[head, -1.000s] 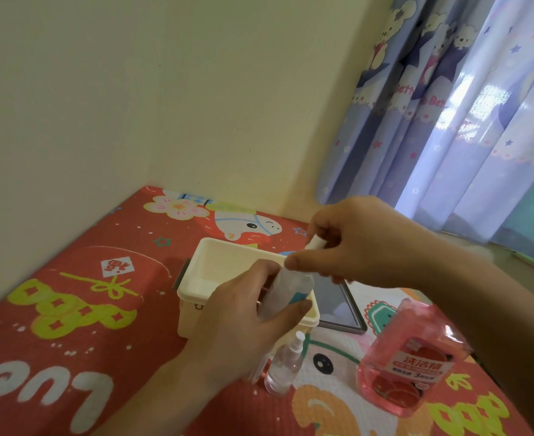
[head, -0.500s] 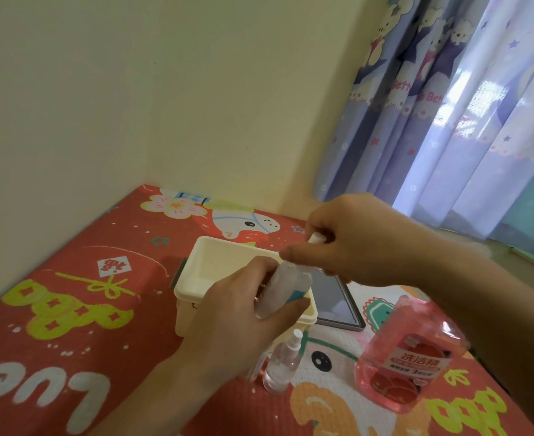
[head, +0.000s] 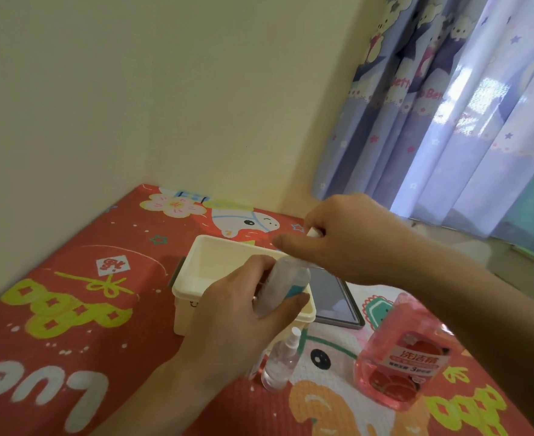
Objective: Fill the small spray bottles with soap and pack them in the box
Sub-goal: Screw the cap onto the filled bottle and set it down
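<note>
**Bottle held over the box, both hands on it**

Far left: red printed mat [head: 70, 309] covers the surface, cream wall behind it.

Left of centre: cream box [head: 196, 278], open-topped, sits on the mat. A dark lid or edge shows at its left side; cannot tell which.

Centre: left hand [head: 237, 322] wraps thumb and fingers round a small spray bottle [head: 287, 284], clear body with a teal band. Bottle is tilted, top pointing up and right, held above the box's near right corner. Right hand [head: 347, 237] reaches in from the right just above it, fingers curled over the bottle's white top [head: 312, 231], index finger stretched left. The two hands nearly meet at the bottle's neck.

Below the left hand: a second small spray bottle [head: 279, 361] stands upright on the mat, untouched, just in front of the box.

Right of the box: a dark tablet [head: 334, 300] lies flat. Nearer, the pink soap bottle [head: 404, 354] stands beneath the right forearm, apart from both hands.

Far right: purple patterned curtain [head: 448, 105].
</note>
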`<control>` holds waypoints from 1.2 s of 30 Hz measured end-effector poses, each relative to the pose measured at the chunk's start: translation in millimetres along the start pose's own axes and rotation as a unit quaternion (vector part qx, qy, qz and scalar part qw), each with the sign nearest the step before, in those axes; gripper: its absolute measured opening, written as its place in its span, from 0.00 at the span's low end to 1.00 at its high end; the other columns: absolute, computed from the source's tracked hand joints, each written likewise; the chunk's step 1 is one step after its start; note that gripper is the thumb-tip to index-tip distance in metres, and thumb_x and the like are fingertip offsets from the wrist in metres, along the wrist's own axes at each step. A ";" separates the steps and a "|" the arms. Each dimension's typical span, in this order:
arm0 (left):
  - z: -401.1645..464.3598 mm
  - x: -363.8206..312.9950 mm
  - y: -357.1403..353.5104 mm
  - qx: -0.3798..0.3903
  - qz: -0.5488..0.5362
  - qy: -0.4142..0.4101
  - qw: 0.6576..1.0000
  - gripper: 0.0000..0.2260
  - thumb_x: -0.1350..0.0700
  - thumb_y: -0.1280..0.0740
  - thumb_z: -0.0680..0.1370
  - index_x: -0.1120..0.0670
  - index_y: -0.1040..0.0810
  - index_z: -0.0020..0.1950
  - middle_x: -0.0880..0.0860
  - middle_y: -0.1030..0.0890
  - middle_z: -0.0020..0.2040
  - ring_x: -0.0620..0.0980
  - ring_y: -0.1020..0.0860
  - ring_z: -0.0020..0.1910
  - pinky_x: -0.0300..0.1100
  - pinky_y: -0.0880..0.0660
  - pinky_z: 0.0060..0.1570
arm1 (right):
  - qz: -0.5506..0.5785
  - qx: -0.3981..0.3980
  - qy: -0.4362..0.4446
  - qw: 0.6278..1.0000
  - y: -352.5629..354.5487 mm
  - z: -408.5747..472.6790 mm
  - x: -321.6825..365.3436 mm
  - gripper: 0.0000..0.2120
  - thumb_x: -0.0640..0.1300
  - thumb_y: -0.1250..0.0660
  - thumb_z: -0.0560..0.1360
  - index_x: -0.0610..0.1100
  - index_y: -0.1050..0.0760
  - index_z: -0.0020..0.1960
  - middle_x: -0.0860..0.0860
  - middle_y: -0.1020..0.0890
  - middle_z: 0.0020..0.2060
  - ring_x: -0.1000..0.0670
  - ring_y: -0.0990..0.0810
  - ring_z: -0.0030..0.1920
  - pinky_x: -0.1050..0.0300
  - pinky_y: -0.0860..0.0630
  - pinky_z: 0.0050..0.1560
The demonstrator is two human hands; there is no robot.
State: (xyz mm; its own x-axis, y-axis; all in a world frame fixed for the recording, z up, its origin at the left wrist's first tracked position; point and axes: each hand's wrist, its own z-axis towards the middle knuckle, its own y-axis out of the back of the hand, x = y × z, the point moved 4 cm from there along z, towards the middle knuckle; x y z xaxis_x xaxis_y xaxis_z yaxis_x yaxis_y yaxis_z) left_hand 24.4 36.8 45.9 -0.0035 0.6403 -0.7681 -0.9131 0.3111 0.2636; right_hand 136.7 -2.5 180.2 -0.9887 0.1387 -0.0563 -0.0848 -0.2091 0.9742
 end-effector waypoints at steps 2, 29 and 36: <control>-0.1 -1.7 0.3 -0.005 0.003 -0.006 1.000 0.13 0.39 0.29 0.73 0.41 0.24 0.54 0.37 0.19 0.47 0.39 0.19 0.47 0.41 0.22 0.42 | 0.010 0.010 -0.008 1.000 -0.8 -1.0 -0.9 0.34 0.77 0.47 0.67 0.48 0.25 0.32 0.50 0.21 0.26 0.50 0.21 0.30 0.51 0.21 0.36; 17.4 7.1 33.3 0.043 -0.035 -0.071 0.996 0.13 0.40 0.30 0.74 0.38 0.24 0.57 0.40 0.17 0.47 0.43 0.16 0.46 0.38 0.19 0.43 | 0.155 -0.018 0.198 0.968 -2.2 -5.0 8.8 0.11 0.57 0.35 0.77 0.52 0.22 0.52 0.52 0.18 0.35 0.52 0.21 0.36 0.52 0.24 0.37; 11.0 22.0 24.5 -0.010 0.102 -0.086 0.991 0.16 0.37 0.34 0.76 0.44 0.24 0.58 0.39 0.19 0.42 0.38 0.21 0.38 0.30 0.28 0.33 | 0.108 -0.016 0.125 0.986 -21.4 6.0 6.5 0.08 0.56 0.32 0.76 0.53 0.21 0.50 0.57 0.23 0.30 0.56 0.24 0.35 0.59 0.29 0.35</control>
State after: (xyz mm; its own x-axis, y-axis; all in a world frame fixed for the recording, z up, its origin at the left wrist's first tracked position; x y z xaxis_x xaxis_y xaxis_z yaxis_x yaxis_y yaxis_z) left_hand 6.4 66.3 41.9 -0.1201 0.7990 -0.5892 -0.9088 0.1503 0.3892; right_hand 132.8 8.7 160.2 -0.9833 -0.1551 0.0955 0.1312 -0.2390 0.9621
